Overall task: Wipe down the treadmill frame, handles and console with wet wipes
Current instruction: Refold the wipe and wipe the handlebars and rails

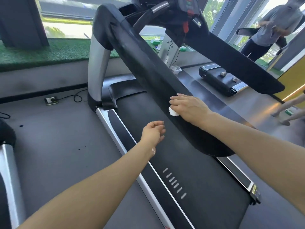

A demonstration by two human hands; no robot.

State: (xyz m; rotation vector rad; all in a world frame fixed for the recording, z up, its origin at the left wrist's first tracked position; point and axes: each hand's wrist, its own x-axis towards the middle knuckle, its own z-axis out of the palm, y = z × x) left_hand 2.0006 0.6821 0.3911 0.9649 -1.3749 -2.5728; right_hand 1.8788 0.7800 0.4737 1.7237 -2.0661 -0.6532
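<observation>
Left handle being wiped; most of the job judged still ahead.

The left hand [154, 132] hangs idle, fingers loosely curled; at its 2 o'clock a wipe [173, 111] is pressed on the handle [148, 66] by the right hand [189, 106]; console [188, 7] at 12 o'clock seemingly untouched.

Two bare forearms in view, no sleeves, no watch or bands at either wrist. Left hand [154, 132] and right hand [188, 105] ungloved, no rings seen. Short, pale fingernails. Small white patch on left wrist (smear or residue, cannot tell which).
</observation>
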